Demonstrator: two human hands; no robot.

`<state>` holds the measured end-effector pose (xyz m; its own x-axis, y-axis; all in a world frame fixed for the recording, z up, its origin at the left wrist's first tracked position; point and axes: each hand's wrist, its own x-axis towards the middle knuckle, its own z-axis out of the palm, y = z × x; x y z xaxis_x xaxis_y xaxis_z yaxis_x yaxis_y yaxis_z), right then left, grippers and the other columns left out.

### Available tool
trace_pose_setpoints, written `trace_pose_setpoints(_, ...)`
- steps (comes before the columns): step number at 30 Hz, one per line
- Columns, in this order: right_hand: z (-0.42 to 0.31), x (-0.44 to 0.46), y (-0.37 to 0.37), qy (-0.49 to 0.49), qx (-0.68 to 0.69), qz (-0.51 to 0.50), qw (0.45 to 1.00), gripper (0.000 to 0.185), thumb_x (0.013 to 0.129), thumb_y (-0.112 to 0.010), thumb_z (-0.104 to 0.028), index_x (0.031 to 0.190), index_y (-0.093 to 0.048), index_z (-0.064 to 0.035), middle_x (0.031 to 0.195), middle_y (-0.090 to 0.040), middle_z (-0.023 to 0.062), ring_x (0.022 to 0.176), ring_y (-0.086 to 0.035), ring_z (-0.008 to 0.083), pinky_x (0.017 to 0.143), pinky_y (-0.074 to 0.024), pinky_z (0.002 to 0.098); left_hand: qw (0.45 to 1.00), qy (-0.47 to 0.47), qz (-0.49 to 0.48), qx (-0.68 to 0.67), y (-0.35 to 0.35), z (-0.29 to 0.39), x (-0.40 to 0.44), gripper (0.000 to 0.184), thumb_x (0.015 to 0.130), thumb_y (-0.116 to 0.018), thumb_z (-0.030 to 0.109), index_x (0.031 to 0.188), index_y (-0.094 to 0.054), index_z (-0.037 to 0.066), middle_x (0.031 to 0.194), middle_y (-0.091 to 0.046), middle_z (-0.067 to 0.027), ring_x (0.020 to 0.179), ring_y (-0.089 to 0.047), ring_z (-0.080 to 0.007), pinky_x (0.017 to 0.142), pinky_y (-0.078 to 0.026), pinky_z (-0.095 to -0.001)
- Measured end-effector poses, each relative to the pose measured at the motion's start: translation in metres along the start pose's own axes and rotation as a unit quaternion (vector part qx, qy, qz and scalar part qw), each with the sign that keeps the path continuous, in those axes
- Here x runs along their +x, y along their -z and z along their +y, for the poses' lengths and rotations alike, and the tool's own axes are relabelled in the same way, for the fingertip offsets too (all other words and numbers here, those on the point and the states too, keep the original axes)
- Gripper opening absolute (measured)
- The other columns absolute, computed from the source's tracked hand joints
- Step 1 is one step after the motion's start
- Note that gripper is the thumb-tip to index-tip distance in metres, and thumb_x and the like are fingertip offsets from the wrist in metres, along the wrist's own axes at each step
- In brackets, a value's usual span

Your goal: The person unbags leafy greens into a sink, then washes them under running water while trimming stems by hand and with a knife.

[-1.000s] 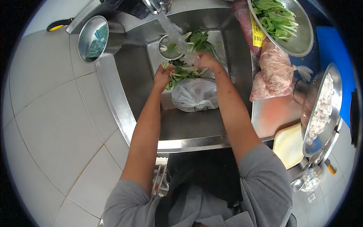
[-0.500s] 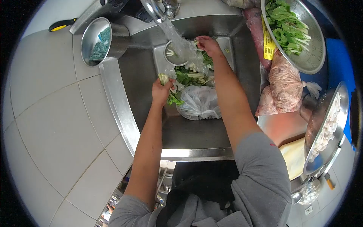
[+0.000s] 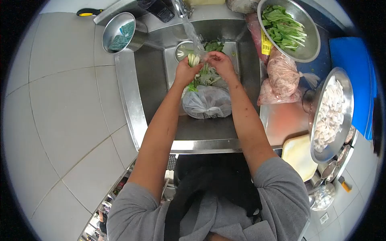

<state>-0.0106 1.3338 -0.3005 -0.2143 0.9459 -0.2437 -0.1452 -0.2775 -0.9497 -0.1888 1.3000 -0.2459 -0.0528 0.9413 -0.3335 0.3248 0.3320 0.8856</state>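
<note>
My left hand (image 3: 187, 73) is closed around a bunch of leafy greens (image 3: 194, 60), pale stalks up and leaves hanging below. Close to its right, my right hand (image 3: 220, 63) has its fingers pinched together beside the running water (image 3: 194, 35); whatever is between them is too small to make out. More greens (image 3: 209, 76) lie under my hands in the steel sink (image 3: 152, 88), with dark leaves behind my right hand. A tied clear plastic bag (image 3: 206, 103) sits in front of them. The tap (image 3: 180, 9) pours in from above.
Right of the sink are a colander (image 3: 309, 52) of cut greens, bagged meat (image 3: 281, 72), and a steel bowl (image 3: 349, 92) of pale pieces. A steel pot (image 3: 138, 38) with green scouring pads (image 3: 122, 38) stands at the left corner, beside a tiled counter (image 3: 64, 104).
My hands have come together under the stream, the left moving right with its greens and the right moving down from the back of the sink. The camera view has shifted.
</note>
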Motion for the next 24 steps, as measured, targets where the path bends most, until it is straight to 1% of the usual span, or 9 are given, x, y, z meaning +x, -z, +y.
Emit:
trace_pose_setpoints(7, -0.035, -0.025, 0.008, -0.044, -0.011, -0.047, 0.998, 0.021, 0.090, -0.073, -0.019, 0.101, -0.073, -0.0009, 0.083, -0.068, -0.0017, 0.071, -0.056, 0.0073, 0.066, -0.0472, 0.0247, 0.995, -0.042, -0.028, 0.083, 0.004, 0.014, -0.005, 0.037, 0.080, -0.079, 0.023, 0.107, -0.066, 0.001, 0.088, -0.071, -0.0068, 0.078, -0.065, -0.0158, 0.071, -0.052, -0.0337)
trace_pose_setpoints(9, -0.050, -0.030, 0.016, -0.050, -0.107, -0.087, 0.989, 0.024, 0.089, -0.074, -0.023, 0.102, -0.073, -0.0028, 0.079, -0.068, 0.0006, 0.070, -0.057, 0.0086, 0.066, -0.0477, 0.0270, 0.985, -0.097, -0.041, 0.139, 0.011, 0.014, -0.004, 0.041, 0.078, -0.078, 0.023, 0.110, -0.064, 0.000, 0.093, -0.071, -0.0138, 0.085, -0.069, -0.0261, 0.078, -0.053, -0.0385)
trace_pose_setpoints(10, -0.045, -0.027, 0.021, -0.049, -0.109, -0.087, 0.989, 0.024, 0.089, -0.074, -0.023, 0.102, -0.073, -0.0028, 0.079, -0.068, 0.0006, 0.070, -0.057, 0.0086, 0.066, -0.0477, 0.0270, 0.985, -0.098, -0.041, 0.137, 0.016, 0.020, -0.005, 0.041, 0.078, -0.078, 0.023, 0.110, -0.064, 0.000, 0.093, -0.071, -0.0138, 0.085, -0.069, -0.0261, 0.078, -0.053, -0.0385)
trace_pose_setpoints(12, -0.027, -0.014, 0.034, 0.011, -0.252, -0.132, 0.959, 0.025, 0.087, -0.075, -0.026, 0.103, -0.074, -0.0068, 0.079, -0.070, 0.0064, 0.070, -0.062, 0.0142, 0.067, -0.0500, 0.0326, 0.953, -0.110, -0.061, 0.274, 0.030, 0.038, -0.007, 0.044, 0.076, -0.075, 0.023, 0.110, -0.063, -0.002, 0.098, -0.070, -0.0227, 0.094, -0.068, -0.0382, 0.084, -0.052, -0.0442)
trace_pose_setpoints(13, -0.037, -0.016, 0.036, 0.012, -0.252, -0.134, 0.958, 0.025, 0.087, -0.075, -0.026, 0.103, -0.074, -0.0068, 0.079, -0.070, 0.0064, 0.070, -0.062, 0.0142, 0.067, -0.0500, 0.0326, 0.953, -0.110, -0.059, 0.274, 0.039, 0.039, -0.007, 0.044, 0.076, -0.075, 0.023, 0.110, -0.063, -0.002, 0.098, -0.070, -0.0227, 0.094, -0.068, -0.0382, 0.084, -0.052, -0.0442)
trace_pose_setpoints(15, -0.069, -0.021, 0.037, 0.015, -0.431, -0.086, 0.898, 0.023, 0.086, -0.074, -0.026, 0.102, -0.074, -0.0097, 0.081, -0.070, 0.0119, 0.073, -0.066, 0.0210, 0.070, -0.0515, 0.0372, 0.927, -0.097, -0.048, 0.358, 0.060, 0.040, -0.007, 0.048, 0.074, -0.073, 0.022, 0.113, -0.062, -0.003, 0.103, -0.067, -0.0278, 0.100, -0.064, -0.0440, 0.088, -0.051, -0.0471)
trace_pose_setpoints(19, -0.059, 0.005, 0.024, 0.028, -0.355, -0.062, 0.932, 0.020, 0.087, -0.071, -0.024, 0.103, -0.074, -0.0123, 0.088, -0.072, 0.0137, 0.079, -0.067, 0.0246, 0.073, -0.0519, 0.0371, 0.915, -0.048, -0.078, 0.394, 0.086, -0.003, -0.008, 0.046, 0.073, -0.073, 0.025, 0.110, -0.065, -0.002, 0.104, -0.068, -0.0260, 0.101, -0.065, -0.0423, 0.089, -0.051, -0.0475)
trace_pose_setpoints(22, -0.033, 0.044, 0.008, 0.054, -0.180, -0.176, 0.966, 0.022, 0.092, -0.066, -0.017, 0.110, -0.070, -0.0064, 0.092, -0.072, 0.0049, 0.083, -0.063, 0.0149, 0.079, -0.0498, 0.0301, 0.957, -0.038, -0.024, 0.285, 0.081, 0.034, -0.030, 0.044, 0.074, -0.071, 0.027, 0.108, -0.065, 0.000, 0.100, -0.070, -0.0231, 0.097, -0.066, -0.0399, 0.087, -0.051, -0.0457)
trace_pose_setpoints(24, -0.040, 0.043, 0.002, 0.046, -0.160, -0.176, 0.970, 0.020, 0.093, -0.064, -0.014, 0.110, -0.069, -0.0040, 0.093, -0.071, 0.0030, 0.084, -0.061, 0.0132, 0.079, -0.0493, 0.0288, 0.984, -0.040, 0.030, 0.172, 0.079, 0.029, -0.024, 0.038, 0.077, -0.067, 0.026, 0.106, -0.065, 0.002, 0.098, -0.071, -0.0202, 0.097, -0.068, -0.0364, 0.086, -0.051, -0.0446)
